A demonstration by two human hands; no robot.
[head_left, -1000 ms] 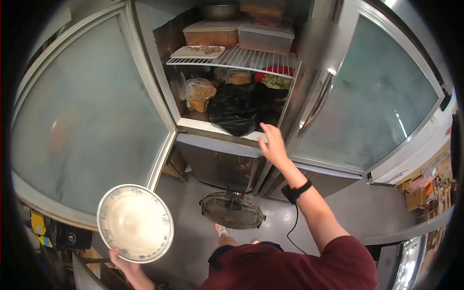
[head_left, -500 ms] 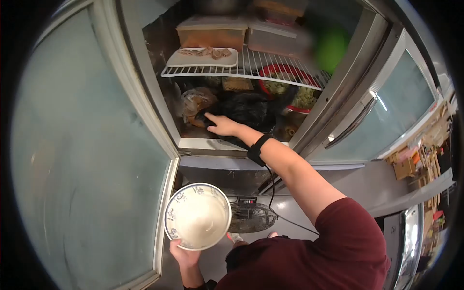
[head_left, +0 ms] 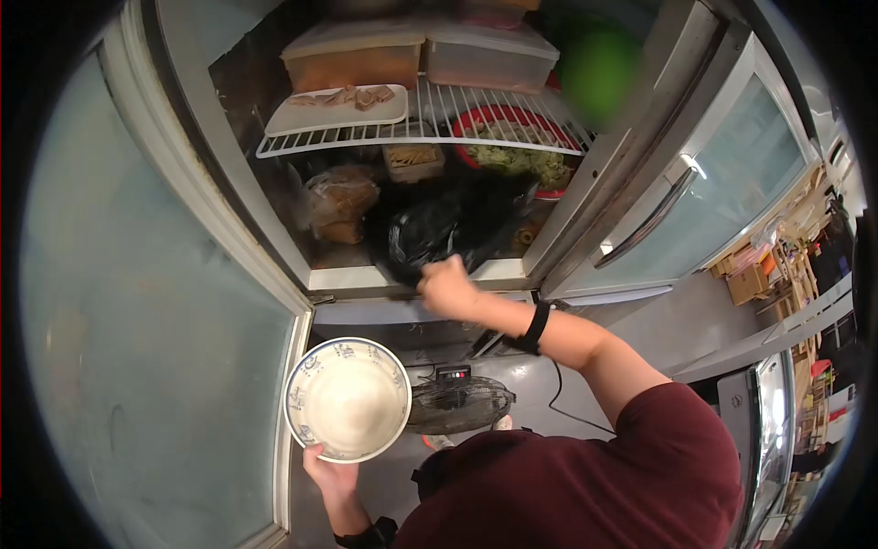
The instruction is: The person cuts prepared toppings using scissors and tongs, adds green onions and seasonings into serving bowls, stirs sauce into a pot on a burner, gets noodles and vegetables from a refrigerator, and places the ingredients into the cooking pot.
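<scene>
Relative to the frame half a second earlier, the right hand (head_left: 448,288) has drawn back from inside the refrigerator to its front sill (head_left: 498,272), away from the clear bag of brown food (head_left: 340,201).

Head view: The right hand is closed to a narrow fist on the front edge of the black plastic bag (head_left: 434,229); motion blur hides the exact finger positions. The black plastic bag lies on the refrigerator floor below the wire shelf (head_left: 320,145), its front edge hanging over the sill. The clear bag of brown food is just beside it on the left. Behind it are a small tub of yellow strips (head_left: 413,163) and, to the right, a red basin (head_left: 551,194) containing chopped greens (head_left: 526,166). The wire shelf carries a white tray (head_left: 293,119) and two lidded containers.

The left hand (head_left: 331,468) grips the near rim of a white bowl (head_left: 347,400). The bowl is tilted, interior toward the camera, between the open glass door (head_left: 165,302) and the fan (head_left: 462,405).
</scene>
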